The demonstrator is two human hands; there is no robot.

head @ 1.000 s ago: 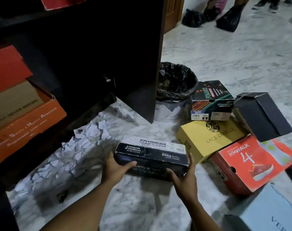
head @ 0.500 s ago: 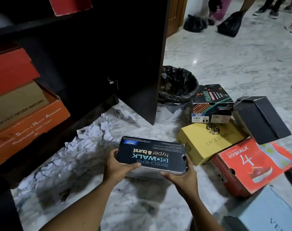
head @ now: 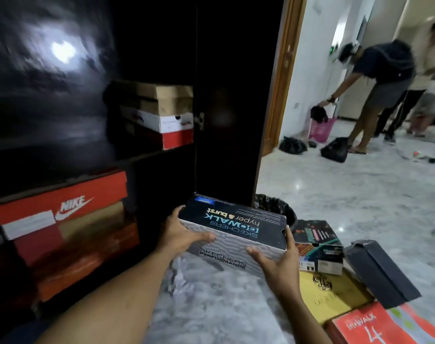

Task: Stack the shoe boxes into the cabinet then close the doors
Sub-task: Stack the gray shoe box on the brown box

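Note:
I hold a dark Skechers GoWalk shoe box (head: 236, 227) off the floor, level, in front of the open dark cabinet (head: 161, 58). My left hand (head: 184, 234) grips its left end and my right hand (head: 278, 264) grips its right end. On the cabinet's lower shelf a red Nike box (head: 62, 207) tops a stack with an orange box (head: 87, 259) below. An upper shelf carries a brown box (head: 161, 98) over a white and red box (head: 171, 130). The open cabinet door (head: 231, 100) stands just behind the held box.
On the marble floor at right lie a yellow box (head: 335, 299), a Foamies box (head: 318, 247), a dark grey box (head: 380, 274) and a red GoWalk box (head: 375, 326). A bin with a black liner (head: 276, 207) stands by the door. A person (head: 375, 78) bends over bags in the hallway.
Both hands have lifted the Skechers box off the floor and raised it toward the cabinet. My view has tilted up, showing the shelves and the hallway.

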